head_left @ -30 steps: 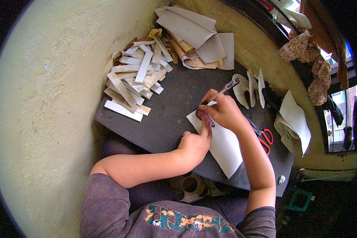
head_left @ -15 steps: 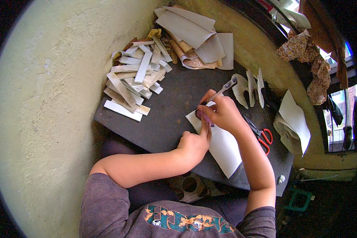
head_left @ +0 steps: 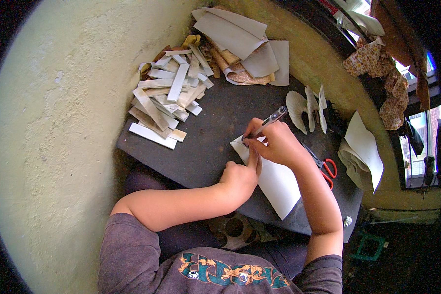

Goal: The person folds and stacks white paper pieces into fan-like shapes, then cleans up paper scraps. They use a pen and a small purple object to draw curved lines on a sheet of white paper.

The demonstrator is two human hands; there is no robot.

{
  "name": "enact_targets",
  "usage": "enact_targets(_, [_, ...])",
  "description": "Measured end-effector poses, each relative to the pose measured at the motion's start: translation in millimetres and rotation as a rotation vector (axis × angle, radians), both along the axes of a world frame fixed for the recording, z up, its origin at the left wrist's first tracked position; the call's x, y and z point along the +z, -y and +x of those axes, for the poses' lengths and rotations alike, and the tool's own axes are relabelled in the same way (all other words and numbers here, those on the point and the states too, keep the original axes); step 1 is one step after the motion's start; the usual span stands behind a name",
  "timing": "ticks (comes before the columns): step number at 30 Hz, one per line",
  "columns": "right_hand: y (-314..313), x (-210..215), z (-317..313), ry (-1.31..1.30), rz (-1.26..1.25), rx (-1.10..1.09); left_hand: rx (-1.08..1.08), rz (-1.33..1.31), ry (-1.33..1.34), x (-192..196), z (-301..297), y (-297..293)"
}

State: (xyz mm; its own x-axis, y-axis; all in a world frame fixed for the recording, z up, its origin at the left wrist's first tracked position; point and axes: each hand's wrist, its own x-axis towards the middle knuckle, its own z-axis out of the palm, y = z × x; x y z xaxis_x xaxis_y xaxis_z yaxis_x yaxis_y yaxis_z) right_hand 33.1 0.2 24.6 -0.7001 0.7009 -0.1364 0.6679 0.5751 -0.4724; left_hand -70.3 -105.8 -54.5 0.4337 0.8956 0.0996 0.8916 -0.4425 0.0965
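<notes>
My right hand pinches a clear-barrelled pen with a dark end, slanted over the upper end of a white sheet. Just below, my left hand holds that sheet down, its index finger stretched toward the pen and its other fingers curled. The pen's tip and most of the left fingertips are hidden behind my right hand. Beyond the right forearm lie scissors with red handles, partly covered by the arm.
A heap of pale strips lies at the table's left. Folded sheets are piled at the back against the wall. Fan-shaped pale pieces stand beyond my right hand. A curled white sheet sits right of the dark table.
My right hand has shifted slightly, and the pen's upper end has dropped lower and to the left. A purple patch seen by the fingertips is now hidden. My left hand stays almost still.
</notes>
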Motion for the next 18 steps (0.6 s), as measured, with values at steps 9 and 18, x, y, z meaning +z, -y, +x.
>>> enact_targets(9, [-3.1,1.8,1.6,0.004,0.015,0.116,0.004,0.044,-0.007,-3.6,0.4,0.6])
enact_targets(18, [-7.5,3.6,2.6,0.004,0.021,0.234,0.002,0.028,0.024,-3.4,1.0,2.6])
